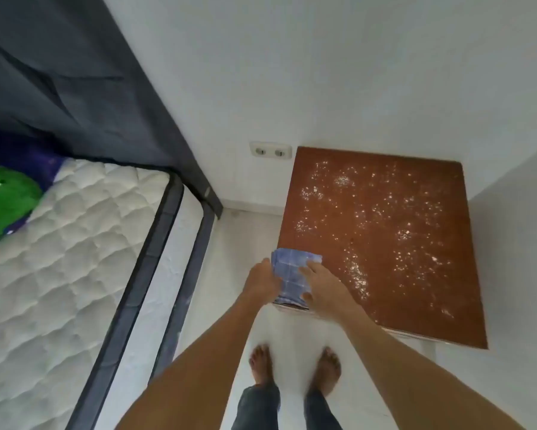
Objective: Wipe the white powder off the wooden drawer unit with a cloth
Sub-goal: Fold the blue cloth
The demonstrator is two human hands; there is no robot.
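The wooden drawer unit [416,299] stands against the white wall, seen from above, its reddish-brown top speckled with white powder [369,212] over most of the surface. A blue checked cloth [292,274] lies at the top's near left corner. My left hand [262,282] grips the cloth's left edge just off the corner. My right hand [324,290] holds the cloth's right side, with its fingers on top of it, over the wood.
A white quilted mattress [74,243] with a dark frame fills the left side, a green item [3,203] on it. A double wall socket [270,150] sits left of the unit. My bare feet [295,364] stand on the white floor.
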